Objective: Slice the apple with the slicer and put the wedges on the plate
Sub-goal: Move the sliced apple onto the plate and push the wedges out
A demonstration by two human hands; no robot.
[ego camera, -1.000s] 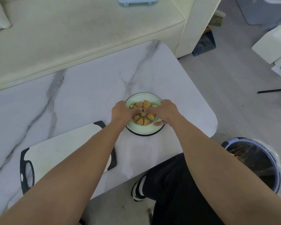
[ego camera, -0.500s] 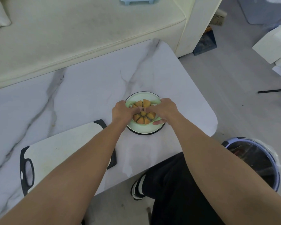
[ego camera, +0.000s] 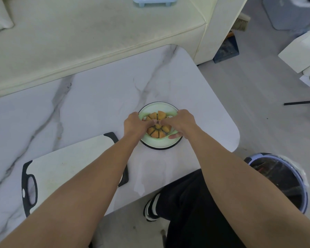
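A pale green apple slicer (ego camera: 170,113) sits over the round light plate (ego camera: 159,144) with a dark rim, near the table's right front. Orange-yellow apple wedges (ego camera: 155,133) are wedged between its metal blades around a small core. My left hand (ego camera: 133,125) grips the slicer's left handle and my right hand (ego camera: 183,122) grips its right handle. Both sets of fingers reach in over the wedges at the middle, hiding part of the fruit. Whether the slicer rests on the plate or is held just above it is unclear.
A white cutting board (ego camera: 61,169) with black ends lies on the marble table (ego camera: 97,97) to the left of the plate. A cream sofa (ego camera: 79,42) runs behind the table. A lined waste bin (ego camera: 279,179) stands on the floor at the right, beside my dark-trousered leg.
Hardly anything differs. Both hands stay on the slicer over the plate, with the fingers pressing a little closer in on the wedges at the centre.
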